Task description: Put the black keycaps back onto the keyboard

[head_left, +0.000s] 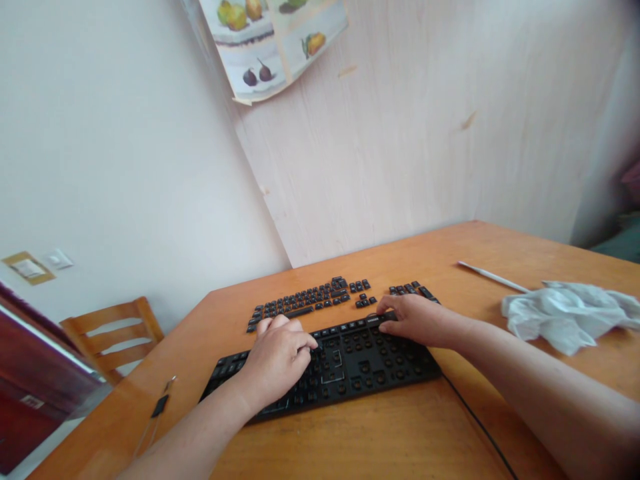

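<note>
Okay, keyboard on table. Right hand clamps its far edge; left hand over keys, can't tell grip. Probably light, stiff; bare key seats fragile. Hold the rim.

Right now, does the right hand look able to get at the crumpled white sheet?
Probably yes: the right hand is at the far edge of the keyboard, and the crumpled white sheet lies to its right, with no object showing between hand and sheet.

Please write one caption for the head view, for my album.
Two hands at a keyboard, loose keys laid out behind it.
</note>
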A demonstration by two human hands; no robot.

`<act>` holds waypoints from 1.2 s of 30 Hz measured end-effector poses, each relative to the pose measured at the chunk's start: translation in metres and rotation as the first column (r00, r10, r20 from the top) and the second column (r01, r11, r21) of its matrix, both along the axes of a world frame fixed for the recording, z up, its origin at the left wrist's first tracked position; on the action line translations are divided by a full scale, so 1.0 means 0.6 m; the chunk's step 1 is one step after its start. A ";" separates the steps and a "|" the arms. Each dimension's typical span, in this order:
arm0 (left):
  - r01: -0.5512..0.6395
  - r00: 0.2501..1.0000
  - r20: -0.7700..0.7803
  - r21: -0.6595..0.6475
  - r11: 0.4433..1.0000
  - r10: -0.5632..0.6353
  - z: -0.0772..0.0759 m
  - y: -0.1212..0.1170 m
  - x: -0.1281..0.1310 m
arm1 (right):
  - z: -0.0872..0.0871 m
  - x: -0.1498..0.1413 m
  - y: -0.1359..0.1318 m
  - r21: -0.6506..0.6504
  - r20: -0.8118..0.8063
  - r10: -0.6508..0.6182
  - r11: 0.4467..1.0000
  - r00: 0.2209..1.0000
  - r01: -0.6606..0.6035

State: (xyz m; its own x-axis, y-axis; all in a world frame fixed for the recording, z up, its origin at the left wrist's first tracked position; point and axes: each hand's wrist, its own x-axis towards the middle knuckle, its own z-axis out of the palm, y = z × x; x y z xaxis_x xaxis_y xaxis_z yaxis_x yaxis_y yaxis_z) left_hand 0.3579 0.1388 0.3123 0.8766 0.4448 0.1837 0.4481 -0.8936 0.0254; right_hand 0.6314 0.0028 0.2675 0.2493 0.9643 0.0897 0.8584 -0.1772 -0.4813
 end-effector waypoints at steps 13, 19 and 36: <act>-0.049 0.989 0.143 0.059 0.997 0.041 0.033 0.129 0.111 | 0.004 -0.007 -0.003 -0.018 -0.007 -0.038 0.999 0.999 0.038; -0.030 0.998 0.054 0.032 0.999 0.028 0.007 0.199 0.202 | 0.002 -0.007 -0.005 0.018 -0.039 -0.042 0.999 0.998 0.043; -0.150 0.983 -0.115 -0.043 0.988 0.145 -0.033 0.278 0.324 | 0.012 -0.015 -0.012 0.018 -0.098 -0.066 0.998 0.993 0.068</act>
